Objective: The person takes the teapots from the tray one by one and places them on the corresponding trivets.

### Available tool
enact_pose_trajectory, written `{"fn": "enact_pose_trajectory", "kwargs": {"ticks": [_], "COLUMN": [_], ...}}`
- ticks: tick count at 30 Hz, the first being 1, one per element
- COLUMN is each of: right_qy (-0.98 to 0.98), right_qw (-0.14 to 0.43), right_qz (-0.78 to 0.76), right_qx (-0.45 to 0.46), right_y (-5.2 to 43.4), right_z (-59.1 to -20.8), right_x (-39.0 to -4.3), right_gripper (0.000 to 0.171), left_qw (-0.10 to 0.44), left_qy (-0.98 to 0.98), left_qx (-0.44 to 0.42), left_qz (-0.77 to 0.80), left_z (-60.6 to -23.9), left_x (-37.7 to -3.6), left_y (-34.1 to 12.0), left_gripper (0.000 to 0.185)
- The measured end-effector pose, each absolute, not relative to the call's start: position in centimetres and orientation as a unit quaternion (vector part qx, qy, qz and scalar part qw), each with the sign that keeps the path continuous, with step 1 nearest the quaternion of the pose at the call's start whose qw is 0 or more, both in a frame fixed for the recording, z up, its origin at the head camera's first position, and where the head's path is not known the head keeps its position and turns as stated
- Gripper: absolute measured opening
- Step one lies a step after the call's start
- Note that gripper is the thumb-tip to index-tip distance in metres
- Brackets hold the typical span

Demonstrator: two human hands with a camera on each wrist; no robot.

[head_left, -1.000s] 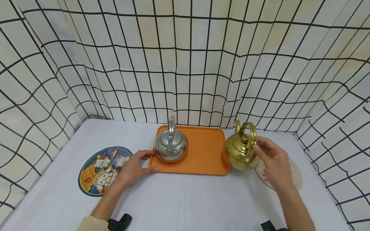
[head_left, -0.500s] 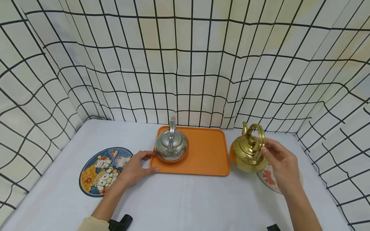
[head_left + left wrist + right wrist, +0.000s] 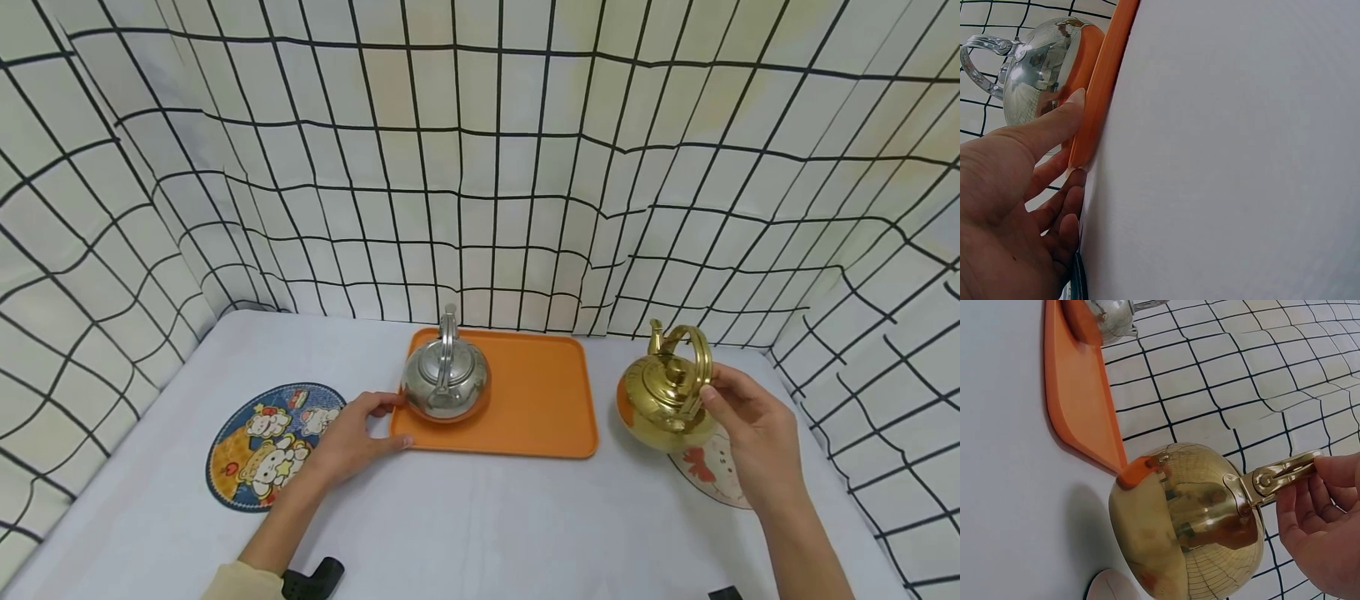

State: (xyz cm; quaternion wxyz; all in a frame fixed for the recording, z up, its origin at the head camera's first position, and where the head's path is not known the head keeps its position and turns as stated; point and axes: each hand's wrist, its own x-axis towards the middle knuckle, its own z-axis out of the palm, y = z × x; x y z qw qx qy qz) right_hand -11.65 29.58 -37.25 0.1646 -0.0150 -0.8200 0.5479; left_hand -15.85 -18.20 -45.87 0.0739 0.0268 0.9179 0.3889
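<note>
Much of the pale round mat point(image 3: 712, 479) at the right was covered by the gold kettle point(image 3: 666, 400) and the right hand point(image 3: 753, 433), so its printed figure could be seen only in part; in the right wrist view just a sliver of that mat point(image 3: 1110, 589) showed at the bottom edge. The kettle's base was hidden from the head camera, but the right wrist view showed the gold kettle point(image 3: 1188, 534) clear of the white table point(image 3: 465, 517), with its shadow below it; it hung just right of the orange tray point(image 3: 525, 400), above the mat's near edge. The right hand point(image 3: 1325, 519) pinched the kettle's arched handle point(image 3: 693, 354) between thumb and curled fingers. The tray held one thing, a silver kettle point(image 3: 445, 382), standing upright in its left half with its handle raised; what either kettle contained could not be told, both lids being on. The left hand point(image 3: 352, 437) gripped the tray's near left corner, thumb point(image 3: 1054, 122) on the rim and fingers tucked beneath the edge; a round cartoon mat point(image 3: 266, 442) lay just left of that hand, partly under the wrist.
</note>
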Motion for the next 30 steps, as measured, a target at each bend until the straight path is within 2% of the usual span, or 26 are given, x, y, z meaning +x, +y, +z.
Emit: {"fn": "enact_pose_trajectory", "kwargs": {"ticks": [8, 30], "right_qy": [-0.774, -0.736], "right_qw": [0.161, 0.187], "right_qz": [0.613, 0.651], "right_qx": [-0.013, -0.026], "right_y": [30.6, 32.9], "right_z": [-37.7, -38.1], "right_x": [-11.1, -10.4], "right_gripper": [0.032, 0.034], "left_qw": [0.076, 0.067], "left_qy": [0.917, 0.918], "left_qx": [0.026, 0.031], "left_qz": [0.391, 0.390], "left_z": [-46.3, -46.2], "left_x": [-15.7, -15.9], "left_y": [-18.3, -18.4], "left_gripper": [0.061, 0.061]}}
